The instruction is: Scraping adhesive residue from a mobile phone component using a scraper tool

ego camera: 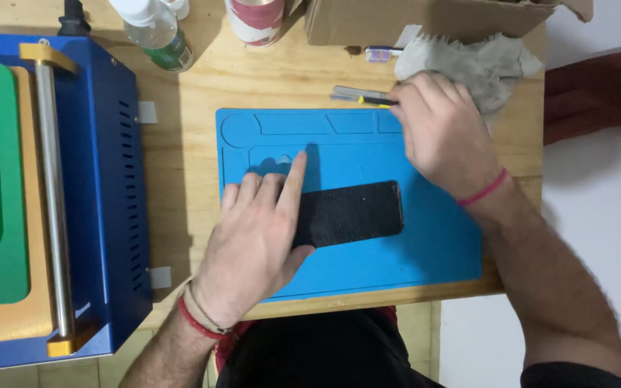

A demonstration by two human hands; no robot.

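Left hand (253, 233) flat on black phone (350, 213); right hand (443, 133) pinching tool (359, 94) near cardboard box (425, 18)

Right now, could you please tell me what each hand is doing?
Left hand: open, resting flat on the black phone.
Right hand: fingers at the slim tool; grip cannot be told.

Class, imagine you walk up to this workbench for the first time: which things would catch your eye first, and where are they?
Likely the bright blue work mat at the centre of the wooden table, with a dark phone lying on it under the left hand. Next, the big blue machine with its green pad at the left edge. The right hand reaches a slim tool at the mat's top edge.
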